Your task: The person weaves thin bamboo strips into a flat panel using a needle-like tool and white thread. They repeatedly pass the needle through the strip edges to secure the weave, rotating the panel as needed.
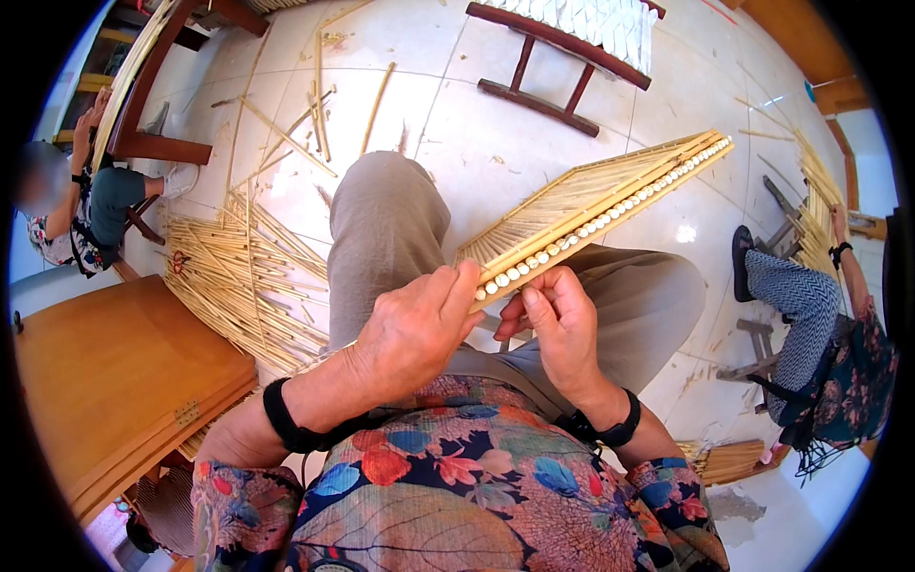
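Observation:
A long panel of straight tan reeds (591,186) slants up to the right above my lap, its long edge lined with a row of pale round cut ends (600,212). My left hand (424,319) is closed round the panel's near-left end, with its fingers at the edge. My right hand (562,329) is just below that edge, fingers curled and thumb tip raised against it; what is between these fingertips is too small or hidden to make out. Black bands circle both my wrists.
Loose reeds (238,272) cover the floor at left, beside a wooden cabinet (133,372). A dark-red wooden stool (562,33) with white weaving stands ahead. One person (110,219) works at far left, another (791,324) at right with reeds.

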A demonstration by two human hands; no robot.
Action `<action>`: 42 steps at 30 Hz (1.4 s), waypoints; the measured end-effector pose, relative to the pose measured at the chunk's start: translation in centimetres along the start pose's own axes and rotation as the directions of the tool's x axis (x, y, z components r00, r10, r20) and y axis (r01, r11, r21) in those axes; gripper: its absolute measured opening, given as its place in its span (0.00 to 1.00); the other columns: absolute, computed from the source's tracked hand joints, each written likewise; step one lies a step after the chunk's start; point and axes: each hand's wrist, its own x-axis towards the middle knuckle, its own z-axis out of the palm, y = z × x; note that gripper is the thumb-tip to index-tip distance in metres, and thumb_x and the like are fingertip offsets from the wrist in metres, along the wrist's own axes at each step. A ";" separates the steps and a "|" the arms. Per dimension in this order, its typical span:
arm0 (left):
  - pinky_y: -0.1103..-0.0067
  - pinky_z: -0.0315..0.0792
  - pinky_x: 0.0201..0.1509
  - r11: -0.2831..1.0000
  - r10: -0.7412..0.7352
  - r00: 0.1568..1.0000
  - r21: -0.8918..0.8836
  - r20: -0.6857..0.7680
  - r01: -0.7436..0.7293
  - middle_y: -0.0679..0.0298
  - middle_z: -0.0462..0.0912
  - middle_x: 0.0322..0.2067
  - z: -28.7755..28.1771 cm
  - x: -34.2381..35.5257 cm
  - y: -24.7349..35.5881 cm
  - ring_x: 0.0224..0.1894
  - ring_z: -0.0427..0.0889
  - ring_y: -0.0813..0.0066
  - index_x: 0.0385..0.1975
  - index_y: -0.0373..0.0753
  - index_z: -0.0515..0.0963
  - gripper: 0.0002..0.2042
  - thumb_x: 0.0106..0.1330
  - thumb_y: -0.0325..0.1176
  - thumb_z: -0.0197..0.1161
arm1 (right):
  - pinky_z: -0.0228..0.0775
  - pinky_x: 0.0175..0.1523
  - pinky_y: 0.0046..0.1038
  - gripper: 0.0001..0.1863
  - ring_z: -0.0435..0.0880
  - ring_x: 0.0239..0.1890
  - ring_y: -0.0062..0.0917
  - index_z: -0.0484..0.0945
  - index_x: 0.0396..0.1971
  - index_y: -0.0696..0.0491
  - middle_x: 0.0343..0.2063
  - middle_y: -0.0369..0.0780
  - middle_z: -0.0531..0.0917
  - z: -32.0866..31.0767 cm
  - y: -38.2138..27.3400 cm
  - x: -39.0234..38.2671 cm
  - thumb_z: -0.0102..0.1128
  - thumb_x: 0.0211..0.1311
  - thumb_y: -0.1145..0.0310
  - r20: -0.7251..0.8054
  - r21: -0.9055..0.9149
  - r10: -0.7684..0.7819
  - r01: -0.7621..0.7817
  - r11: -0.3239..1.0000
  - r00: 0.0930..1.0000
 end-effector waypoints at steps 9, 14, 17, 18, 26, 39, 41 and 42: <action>0.70 0.75 0.32 1.000 0.000 0.999 -0.007 -0.044 -0.001 0.54 0.74 0.33 0.5 -0.1 0.3 0.32 0.80 0.59 0.54 0.27 0.67 0.24 0.60 0.30 0.67 | 0.82 0.39 0.26 0.09 0.84 0.30 0.23 0.67 0.41 0.61 0.32 0.43 0.81 0.5 -0.2 0.0 0.43 0.76 0.70 -0.008 0.057 -0.070 0.070 0.996 0.998; 0.69 0.76 0.33 0.999 -0.034 0.999 0.007 -0.040 0.034 0.53 0.74 0.35 0.7 -0.3 0.1 0.33 0.81 0.57 0.54 0.30 0.67 0.24 0.60 0.31 0.67 | 0.82 0.39 0.27 0.09 0.84 0.32 0.23 0.68 0.42 0.61 0.33 0.43 0.81 0.9 0.1 0.1 0.43 0.76 0.70 -0.030 0.080 -0.089 0.092 0.993 0.996; 0.67 0.76 0.34 0.996 -0.080 0.996 -0.042 -0.044 0.078 0.53 0.75 0.36 1.0 -0.1 0.0 0.35 0.81 0.54 0.54 0.32 0.67 0.24 0.60 0.31 0.67 | 0.82 0.40 0.28 0.09 0.84 0.34 0.24 0.69 0.43 0.61 0.33 0.42 0.81 0.4 0.1 0.5 0.45 0.75 0.70 0.003 0.027 -0.141 0.141 0.990 0.990; 0.67 0.76 0.34 0.994 -0.084 0.995 -0.080 -0.057 0.079 0.53 0.75 0.37 0.9 0.0 -0.2 0.35 0.81 0.53 0.54 0.33 0.67 0.24 0.59 0.31 0.68 | 0.81 0.40 0.28 0.08 0.84 0.34 0.26 0.71 0.43 0.60 0.32 0.42 0.81 0.2 -0.5 0.6 0.47 0.74 0.70 0.022 -0.006 -0.140 0.140 0.990 0.990; 0.66 0.76 0.35 0.998 -0.023 0.996 0.062 -0.089 0.028 0.55 0.73 0.33 3.0 -1.3 0.9 0.35 0.80 0.56 0.54 0.33 0.69 0.24 0.56 0.28 0.66 | 0.69 0.39 0.34 0.07 0.76 0.35 0.36 0.80 0.34 0.51 0.31 0.38 0.77 -3.5 -6.5 -1.0 0.66 0.55 0.71 0.346 -0.859 -0.666 0.508 0.058 0.661; 0.75 0.72 0.36 0.923 0.318 0.947 0.248 -0.054 -0.296 0.59 0.71 0.31 3.0 -3.3 0.3 0.33 0.75 0.67 0.53 0.25 0.72 0.24 0.53 0.28 0.56 | 0.70 0.41 0.34 0.06 0.76 0.35 0.37 0.78 0.30 0.52 0.28 0.40 0.77 -2.9 -4.4 -1.6 0.65 0.56 0.70 0.441 -0.802 -0.307 0.524 0.286 0.843; 0.75 0.71 0.36 0.924 0.317 0.948 0.237 -0.035 -0.300 0.59 0.72 0.32 3.1 -3.6 -0.1 0.33 0.75 0.67 0.53 0.25 0.72 0.25 0.53 0.28 0.56 | 0.70 0.41 0.34 0.06 0.76 0.35 0.36 0.78 0.31 0.52 0.28 0.39 0.77 -2.3 -3.5 -1.6 0.66 0.55 0.70 0.455 -0.789 -0.311 0.539 0.295 0.835; 0.75 0.71 0.36 0.927 0.313 0.949 0.229 -0.038 -0.296 0.59 0.72 0.32 3.2 -3.7 -0.2 0.33 0.75 0.67 0.52 0.25 0.72 0.24 0.53 0.28 0.57 | 0.70 0.41 0.34 0.06 0.77 0.35 0.36 0.78 0.31 0.52 0.28 0.39 0.77 -2.1 -3.2 -1.5 0.66 0.55 0.70 0.463 -0.781 -0.316 0.550 0.295 0.828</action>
